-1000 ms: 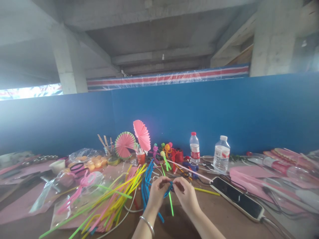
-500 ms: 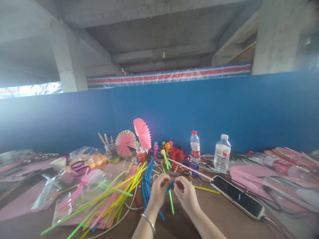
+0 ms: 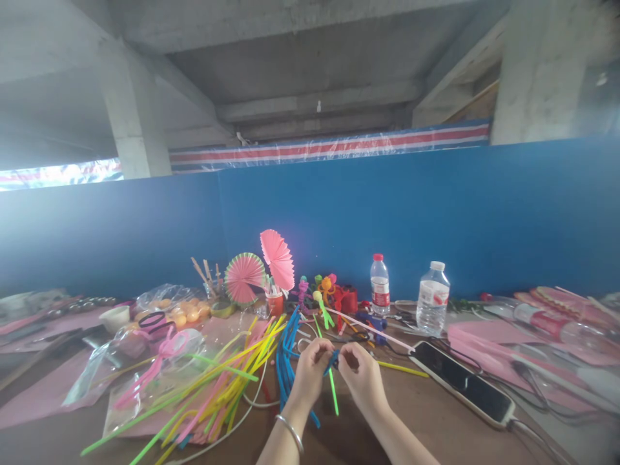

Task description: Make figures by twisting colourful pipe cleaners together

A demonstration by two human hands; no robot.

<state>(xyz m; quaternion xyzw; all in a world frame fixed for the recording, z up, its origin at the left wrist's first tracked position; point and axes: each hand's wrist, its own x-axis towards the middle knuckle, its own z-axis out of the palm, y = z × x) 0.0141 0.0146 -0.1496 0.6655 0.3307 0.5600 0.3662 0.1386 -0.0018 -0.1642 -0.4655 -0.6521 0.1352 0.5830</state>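
Between my two hands is a bent, curled blue pipe cleaner point(image 3: 333, 360), small and partly hidden by the fingers. My left hand point(image 3: 310, 371), with a silver bangle at the wrist, pinches it from one side. From the other side my right hand point(image 3: 362, 376) grips it with thumb and fingers curled. A straight green pipe cleaner point(image 3: 334, 395) lies under the hands. Just left of my left hand lies a bundle of blue pipe cleaners point(image 3: 287, 352). Beyond the fingers stands a small green pipe-cleaner figure with a pale round head point(image 3: 323, 309).
Yellow, green and pink pipe cleaners point(image 3: 232, 381) spread at the left, near a bag of orange balls point(image 3: 181, 313). A phone point(image 3: 462, 381) with a cable lies right. Two water bottles point(image 3: 380, 287) and paper fans point(image 3: 245, 278) stand before the blue partition point(image 3: 339, 213).
Both hands stay in nearly the same place, still holding the blue pipe cleaner. Only slight finger movement shows, and the blue piece between them looks a little more bunched.
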